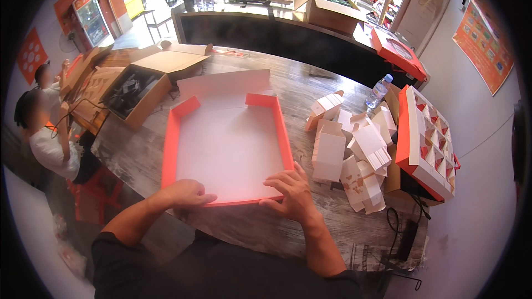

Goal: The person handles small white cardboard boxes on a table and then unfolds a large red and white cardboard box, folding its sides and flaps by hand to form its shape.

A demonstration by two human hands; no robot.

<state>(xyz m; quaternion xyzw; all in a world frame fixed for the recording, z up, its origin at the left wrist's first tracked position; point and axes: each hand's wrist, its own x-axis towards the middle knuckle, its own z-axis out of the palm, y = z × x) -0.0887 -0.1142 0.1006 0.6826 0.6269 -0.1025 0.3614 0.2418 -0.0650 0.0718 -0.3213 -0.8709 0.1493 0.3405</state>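
A shallow orange-red cardboard box (230, 144) with a white inside lies before me on the table. Its near and side walls stand up, two short end tabs are folded inward at the far corners, and the far panel (224, 82) leans outward, unfolded. At the near left corner my left hand (190, 193) is closed over the wall, its thumb along the near edge; its other fingers are partly hidden. My right hand (290, 190) grips the near right corner, fingertips over the wall and thumb on the outside.
Several small white cartons (349, 149) are heaped right of the box, beside a water bottle (378, 91) and a tilted divided box (424, 138). An open brown carton (138, 91) holding dark items stands at the left. Two people sit beyond it. Black cables (394, 224) lie near right.
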